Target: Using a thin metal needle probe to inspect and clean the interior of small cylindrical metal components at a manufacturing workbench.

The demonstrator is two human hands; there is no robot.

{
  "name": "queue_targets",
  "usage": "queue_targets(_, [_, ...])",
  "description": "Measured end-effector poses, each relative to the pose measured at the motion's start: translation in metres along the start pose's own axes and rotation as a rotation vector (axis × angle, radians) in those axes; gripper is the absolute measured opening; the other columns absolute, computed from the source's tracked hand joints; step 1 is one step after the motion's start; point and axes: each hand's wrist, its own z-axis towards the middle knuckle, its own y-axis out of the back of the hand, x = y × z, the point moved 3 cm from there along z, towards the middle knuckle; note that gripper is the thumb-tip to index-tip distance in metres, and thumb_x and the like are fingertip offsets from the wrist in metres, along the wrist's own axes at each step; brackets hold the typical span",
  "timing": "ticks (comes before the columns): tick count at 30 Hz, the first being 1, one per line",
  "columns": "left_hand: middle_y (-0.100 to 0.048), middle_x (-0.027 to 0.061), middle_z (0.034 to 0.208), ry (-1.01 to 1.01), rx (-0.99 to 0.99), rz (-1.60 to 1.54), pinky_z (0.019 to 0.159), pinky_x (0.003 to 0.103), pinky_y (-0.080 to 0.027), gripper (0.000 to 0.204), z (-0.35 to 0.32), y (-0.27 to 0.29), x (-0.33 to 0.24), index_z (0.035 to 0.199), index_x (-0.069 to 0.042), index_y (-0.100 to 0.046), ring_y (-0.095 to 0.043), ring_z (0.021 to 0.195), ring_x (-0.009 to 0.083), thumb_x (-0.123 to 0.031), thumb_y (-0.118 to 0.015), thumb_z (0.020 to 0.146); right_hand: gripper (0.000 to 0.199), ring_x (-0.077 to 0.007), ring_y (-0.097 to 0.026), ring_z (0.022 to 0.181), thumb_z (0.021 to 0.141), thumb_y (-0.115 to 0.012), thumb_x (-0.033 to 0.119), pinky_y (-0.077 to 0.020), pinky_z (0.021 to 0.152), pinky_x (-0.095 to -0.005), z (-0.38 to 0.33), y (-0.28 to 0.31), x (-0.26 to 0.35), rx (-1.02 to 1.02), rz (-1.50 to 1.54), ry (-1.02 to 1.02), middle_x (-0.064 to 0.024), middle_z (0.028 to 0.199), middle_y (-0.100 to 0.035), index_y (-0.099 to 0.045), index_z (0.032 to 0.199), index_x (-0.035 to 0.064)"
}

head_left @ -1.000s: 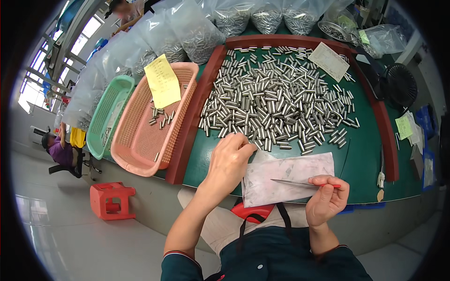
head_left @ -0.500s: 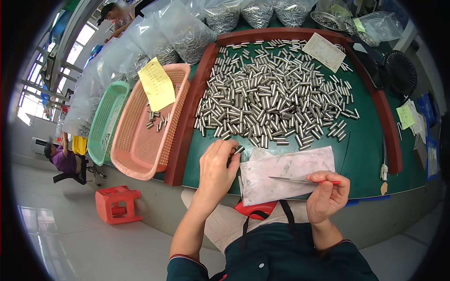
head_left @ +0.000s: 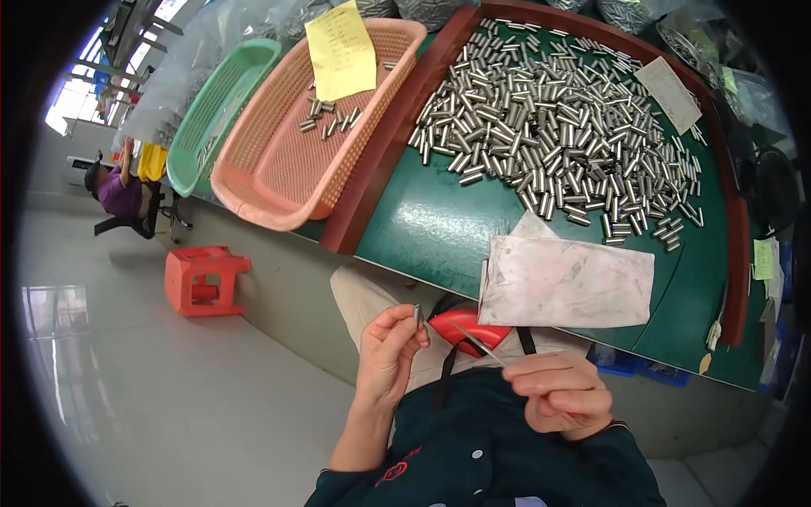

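Observation:
My left hand [head_left: 389, 355] is closed, pinching a small shiny metal cylinder [head_left: 417, 316] upright between thumb and fingertips, above my lap. My right hand [head_left: 562, 393] is closed around a thin, pointed metal rod tool [head_left: 478, 343]; its red handle is mostly hidden in the palm. The tool's tip points up and left toward the cylinder, apart from it. Beyond my hands, a stained folded cloth [head_left: 574, 283] lies at the front edge of the green table [head_left: 422, 220]. A large heap of similar metal cylinders [head_left: 549, 127] spreads across the tabletop.
A dark red wooden rail [head_left: 397, 152] borders the heap. Left of it stand a pink plastic basket [head_left: 253, 198], with a few cylinders and a yellow note [head_left: 341, 55], and a green basket [head_left: 182, 173]. A red stool [head_left: 203, 279] stands on the floor. A person [head_left: 118, 190] sits farther off.
My left hand has drawn back from the heap's edge to above my lap with a cylinder. My right hand has brought the tool closer to my body. The view has shifted.

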Motion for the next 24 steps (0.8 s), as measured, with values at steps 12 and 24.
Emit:
queue_targets(12, [-0.057, 0.0046, 0.074, 0.041, -0.046, 0.111, 0.063, 0.026, -0.045, 0.012, 0.0, 0.016, 0.024, 0.092, 0.0, -0.056, -0.054, 0.065, 0.0131, -0.003, -0.054, 0.08, 0.022, -0.0352, -0.062, 0.079, 0.079, -0.051, -0.004, -0.053, 0.065, -0.04, -0.014, -0.028, -0.018, 0.175, -0.189, -0.131, -0.0179, 0.088, -0.061, -0.044, 0.099, 0.0015])
queue_targets(24, [-0.057, 0.0051, 0.075, -0.172, -0.062, 0.356, 0.063, 0.024, -0.045, 0.011, -0.003, 0.008, 0.015, 0.089, 0.002, -0.056, -0.055, 0.066, 0.0123, 0.002, -0.055, 0.078, 0.028, -0.0289, -0.063, 0.075, 0.069, -0.066, -0.001, -0.0535, 0.06, -0.0328, -0.014, -0.029, -0.018, 0.106, -0.347, -0.03, -0.0166, 0.086, -0.062, -0.049, 0.091, -0.0007])
